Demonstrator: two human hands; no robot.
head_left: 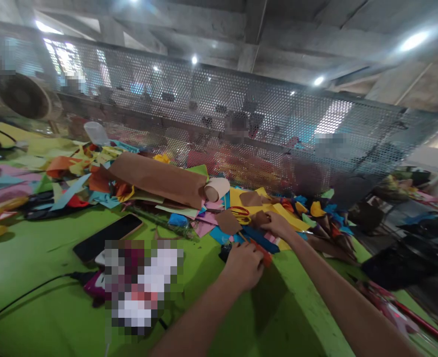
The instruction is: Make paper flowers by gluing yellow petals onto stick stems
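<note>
My left hand [243, 265] rests low over the near edge of the paper pile, its fingers curled down; what they hold is hidden. An orange scrap [266, 257] shows beside its fingertips, and a small black object [225, 252] lies at its left side. Farther forward, my right hand [276, 225] has its fingers closed on a piece of brown paper [260, 218]. Between the hands lies a dark blue strip [261, 240]. Just left of the right hand are scissors with red and yellow handles [240, 213] and a brown paper square [228, 222].
A phone [107, 238] and a corded purple device [95, 287] lie on the green table [36, 282]. A large brown sheet [159, 178] and a beige roll [217, 189] sit behind. A perforated metal screen [211, 119] stands across the back; a fan [25, 96] is far left.
</note>
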